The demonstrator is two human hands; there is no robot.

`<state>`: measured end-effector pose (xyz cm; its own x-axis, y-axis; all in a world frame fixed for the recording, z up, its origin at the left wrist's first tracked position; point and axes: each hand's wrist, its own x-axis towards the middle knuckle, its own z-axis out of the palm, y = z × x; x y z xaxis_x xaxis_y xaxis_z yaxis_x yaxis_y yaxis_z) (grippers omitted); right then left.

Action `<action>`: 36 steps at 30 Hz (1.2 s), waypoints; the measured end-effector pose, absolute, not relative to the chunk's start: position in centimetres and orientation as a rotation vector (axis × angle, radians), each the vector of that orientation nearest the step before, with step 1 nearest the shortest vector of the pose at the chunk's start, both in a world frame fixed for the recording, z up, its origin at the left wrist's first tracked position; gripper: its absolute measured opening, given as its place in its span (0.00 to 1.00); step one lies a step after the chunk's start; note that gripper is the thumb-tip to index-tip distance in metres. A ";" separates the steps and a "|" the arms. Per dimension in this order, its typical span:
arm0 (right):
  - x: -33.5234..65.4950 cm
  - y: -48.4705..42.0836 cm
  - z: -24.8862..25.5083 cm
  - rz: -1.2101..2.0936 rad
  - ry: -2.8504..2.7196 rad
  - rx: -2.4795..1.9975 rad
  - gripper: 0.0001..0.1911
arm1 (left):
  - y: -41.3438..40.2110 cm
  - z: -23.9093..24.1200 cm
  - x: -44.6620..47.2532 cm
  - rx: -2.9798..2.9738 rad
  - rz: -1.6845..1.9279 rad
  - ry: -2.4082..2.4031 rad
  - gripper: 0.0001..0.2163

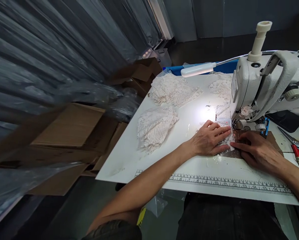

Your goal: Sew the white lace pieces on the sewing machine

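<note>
A small piece of white lace (229,137) lies at the needle area of the white sewing machine (244,83). My left hand (210,138) rests flat on the lace, fingers stretched toward the presser foot, which is partly hidden. From the right, my right hand (259,151) meets the near edge of the lace; its fingers are half curled and the index fingertip is on the edge, with the thumb mostly hidden. Under the right hand is a brown plate (274,141) on the machine bed.
Two lace heaps (155,128) (173,89) lie on the white table (124,160), and more lace (220,85) sits behind the needle. Red-handled scissors (296,155) and a black flat object (285,120) are at right. A lamp (198,69) shines above. Cardboard boxes (69,125) stand left.
</note>
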<state>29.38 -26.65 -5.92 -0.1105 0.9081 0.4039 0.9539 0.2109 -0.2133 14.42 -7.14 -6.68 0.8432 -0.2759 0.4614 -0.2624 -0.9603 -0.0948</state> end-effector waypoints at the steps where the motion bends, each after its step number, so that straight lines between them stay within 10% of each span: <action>1: 29.4 -26.7 -5.9 -0.137 -2.047 -1.722 0.17 | -7.1 -6.7 14.4 -2.988 -0.759 0.438 0.23; 36: 30.4 -26.4 -6.3 -0.220 -1.916 -1.838 0.14 | -7.1 -6.0 15.3 -2.968 -0.579 0.314 0.19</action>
<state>30.42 -26.38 -6.32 0.0102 0.8988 0.4383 0.9748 0.0887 -0.2046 15.26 -7.13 -5.95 0.9063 -0.2204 0.3605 -0.1820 -0.9736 -0.1376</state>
